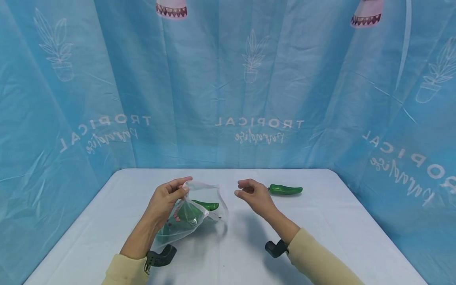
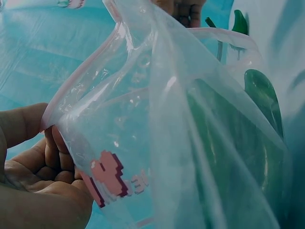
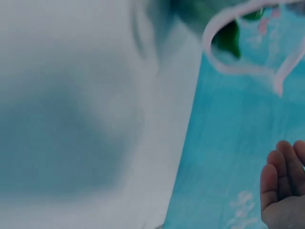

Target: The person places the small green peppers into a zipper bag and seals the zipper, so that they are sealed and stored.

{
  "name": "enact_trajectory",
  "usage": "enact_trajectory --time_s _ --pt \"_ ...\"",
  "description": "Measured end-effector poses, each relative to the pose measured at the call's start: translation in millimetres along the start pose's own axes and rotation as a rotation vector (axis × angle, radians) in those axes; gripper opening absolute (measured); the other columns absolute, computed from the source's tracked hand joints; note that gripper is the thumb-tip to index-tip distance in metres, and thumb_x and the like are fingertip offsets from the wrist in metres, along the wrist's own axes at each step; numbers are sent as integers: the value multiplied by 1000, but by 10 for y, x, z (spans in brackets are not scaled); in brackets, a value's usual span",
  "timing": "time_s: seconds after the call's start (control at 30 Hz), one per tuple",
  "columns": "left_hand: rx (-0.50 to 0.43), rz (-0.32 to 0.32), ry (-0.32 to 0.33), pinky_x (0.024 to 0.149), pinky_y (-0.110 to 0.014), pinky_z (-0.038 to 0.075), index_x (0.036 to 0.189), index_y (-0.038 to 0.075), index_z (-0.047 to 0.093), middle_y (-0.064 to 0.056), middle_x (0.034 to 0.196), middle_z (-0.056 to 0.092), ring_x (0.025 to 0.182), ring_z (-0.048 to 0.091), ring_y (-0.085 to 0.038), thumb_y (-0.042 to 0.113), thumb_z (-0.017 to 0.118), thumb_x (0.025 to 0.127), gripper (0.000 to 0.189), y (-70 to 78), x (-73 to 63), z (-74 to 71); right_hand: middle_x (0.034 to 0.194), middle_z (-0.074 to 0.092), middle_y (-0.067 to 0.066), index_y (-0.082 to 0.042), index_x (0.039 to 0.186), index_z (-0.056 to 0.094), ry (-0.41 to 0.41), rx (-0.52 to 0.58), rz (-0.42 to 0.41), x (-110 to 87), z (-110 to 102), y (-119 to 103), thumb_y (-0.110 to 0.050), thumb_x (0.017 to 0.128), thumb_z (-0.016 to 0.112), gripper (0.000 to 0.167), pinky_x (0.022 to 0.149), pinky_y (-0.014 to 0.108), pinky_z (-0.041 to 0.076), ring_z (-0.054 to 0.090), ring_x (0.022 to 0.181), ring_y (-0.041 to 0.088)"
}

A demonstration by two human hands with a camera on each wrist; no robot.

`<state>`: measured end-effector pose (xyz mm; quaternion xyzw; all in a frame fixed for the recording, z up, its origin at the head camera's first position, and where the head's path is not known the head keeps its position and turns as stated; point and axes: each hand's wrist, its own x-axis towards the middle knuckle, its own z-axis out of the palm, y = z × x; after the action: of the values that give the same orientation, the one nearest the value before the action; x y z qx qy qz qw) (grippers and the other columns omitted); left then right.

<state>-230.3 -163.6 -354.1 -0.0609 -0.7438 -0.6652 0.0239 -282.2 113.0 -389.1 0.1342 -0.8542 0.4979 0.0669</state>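
My left hand (image 1: pixel 166 202) pinches the rim of a clear plastic bag (image 1: pixel 204 190) with a pink edge, between thumb and fingers. The bag's mouth gapes toward the right. Inside it lie green peppers (image 1: pixel 210 206), blurred by the plastic; in the left wrist view a pink print (image 2: pixel 110 174) shows on the bag. Right of the bag's mouth, my right hand (image 1: pixel 255 196) hovers over the table with fingers loosely bent and nothing held. Just beyond it, a single green pepper (image 1: pixel 286 190) lies on the table.
A white-covered table (image 1: pixel 303 237) spreads under both hands. Blue printed curtains (image 1: pixel 199 99) hang behind it and along both sides. Dark bands (image 1: pixel 162 256) with camera mounts sit on both wrists.
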Motion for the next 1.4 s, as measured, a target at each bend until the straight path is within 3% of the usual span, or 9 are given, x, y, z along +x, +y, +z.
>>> enact_trajectory --time_s 0.1,0.3,0.57,0.83,1.1,1.33,1.4 --pt "2 1 0 72 -23 44 133 7 53 5 87 48 77 50 -8 19 57 94 41 -3 -2 -5 109 67 3 -18 114 65 20 -30 23 47 -92 137 -32 83 71 35 87 37 50 60 100 17" --pt "4 1 0 56 -23 40 132 8 53 4 87 48 77 50 -8 18 56 95 39 0 -1 -18 117 65 5 -16 120 62 49 -60 100 121 -277 406 -34 84 69 41 93 40 48 58 110 21" --pt "14 -7 8 73 -24 44 132 8 54 5 88 48 77 50 -9 17 55 95 38 -7 -9 -19 124 61 11 -11 126 58 74 -108 166 211 -470 720 -33 87 66 45 90 40 51 57 114 27" --pt "2 4 2 70 -23 44 133 7 53 6 86 48 77 50 -8 17 55 95 39 -16 0 -27 129 58 16 -7 130 53 78 -169 204 241 -700 994 -33 88 64 50 92 43 48 54 119 32" --pt "-13 8 -6 53 -22 40 132 6 53 5 86 50 77 50 -9 19 56 95 40 2 2 -38 133 53 22 -2 133 51 89 -229 186 255 -901 1145 -30 89 63 53 100 49 40 50 123 37" --pt "-1 -19 10 68 -22 43 132 7 54 5 87 49 78 50 -9 17 56 95 38 21 -7 -40 137 49 24 -1 135 48 98 -295 215 275 -1005 1270 -31 90 62 56 102 52 38 44 128 39" --pt "3 -21 13 68 -22 43 131 7 54 4 87 47 78 49 -9 16 55 95 37 25 -7 -45 138 47 24 -1 136 47 92 -311 225 281 -1023 1298 -32 90 61 57 103 52 37 41 130 40"
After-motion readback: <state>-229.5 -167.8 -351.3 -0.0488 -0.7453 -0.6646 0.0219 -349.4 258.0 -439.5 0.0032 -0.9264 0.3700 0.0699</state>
